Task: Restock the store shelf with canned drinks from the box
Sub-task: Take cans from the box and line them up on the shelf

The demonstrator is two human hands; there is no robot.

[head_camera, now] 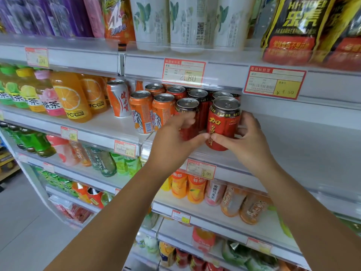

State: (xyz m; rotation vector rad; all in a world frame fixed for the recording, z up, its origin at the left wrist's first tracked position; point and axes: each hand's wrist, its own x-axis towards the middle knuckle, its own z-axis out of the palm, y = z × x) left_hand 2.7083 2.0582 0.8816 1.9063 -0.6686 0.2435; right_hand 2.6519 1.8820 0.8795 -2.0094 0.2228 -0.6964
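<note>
Both bare arms reach up, and the left grip [175,141] is curled round a dark red can [188,106], while the right grip [244,141] clasps a red herbal-tea can [224,122], thumb on its front and fingers round its right side. The two cans are upright, side by side at the front edge of the white shelf [293,145], and the thumbs almost meet between them. Behind them stand more red cans [198,94], with orange cans [141,112] to their left and a 2.80 price tag [183,72] on the rail above.
</note>
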